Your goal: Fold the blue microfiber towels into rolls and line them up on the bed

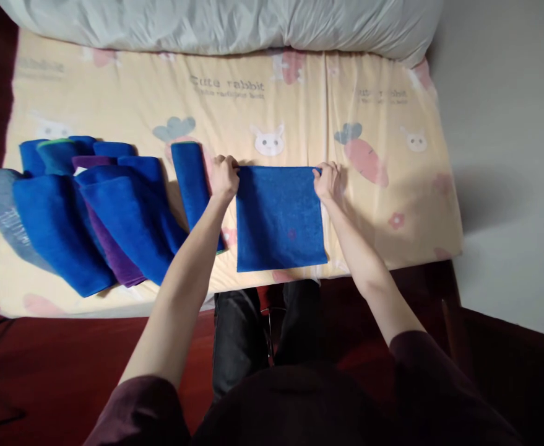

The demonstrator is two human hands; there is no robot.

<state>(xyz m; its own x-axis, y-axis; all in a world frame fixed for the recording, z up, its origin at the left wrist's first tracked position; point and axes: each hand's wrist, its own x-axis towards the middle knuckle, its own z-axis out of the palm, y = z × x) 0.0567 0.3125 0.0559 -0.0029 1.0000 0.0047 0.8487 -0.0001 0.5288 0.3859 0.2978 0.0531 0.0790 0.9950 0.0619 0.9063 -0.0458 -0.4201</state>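
Note:
A blue towel point(278, 220) lies flat and square on the yellow rabbit-print mattress point(299, 105), near its front edge. My left hand point(224, 176) pinches the towel's far left corner. My right hand point(326, 180) pinches its far right corner. Both hands are closed on the cloth's far edge. Just left of my left forearm lies a folded blue towel point(192, 179), long and narrow.
A heap of blue towels point(90, 210) with a purple one point(114, 254) covers the mattress's left part. A grey cloth point(0, 198) sits at the far left. A white duvet point(216, 25) lies along the back. White floor is on the right, dark red floor below.

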